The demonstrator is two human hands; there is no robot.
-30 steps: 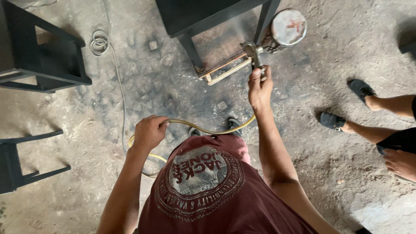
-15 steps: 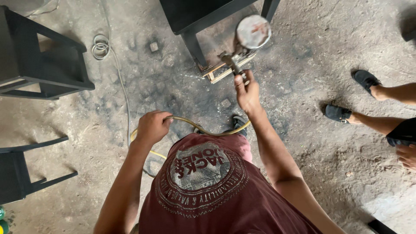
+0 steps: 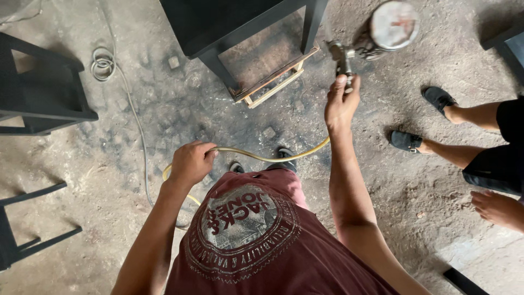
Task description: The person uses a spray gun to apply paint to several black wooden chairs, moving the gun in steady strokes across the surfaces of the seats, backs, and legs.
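My right hand (image 3: 341, 104) grips the handle of a metal spray gun (image 3: 344, 54) with a round paint cup (image 3: 392, 26) on top, held out in front of me beside a black-painted table leg (image 3: 314, 24). My left hand (image 3: 190, 163) is closed around a yellowish air hose (image 3: 262, 157) that runs across my front toward the gun. A dark black table (image 3: 229, 24) stands ahead on a small wooden frame (image 3: 275, 82).
Black furniture pieces (image 3: 41, 95) stand at the left, another black frame (image 3: 22, 240) lower left. A thin grey cable with a coil (image 3: 102, 63) lies on the dusty concrete floor. Another person's legs in black shoes (image 3: 436, 123) stand at the right.
My right hand has swung the spray gun to the right, away from the wooden frame and past the table leg. My left hand stays on the hose.
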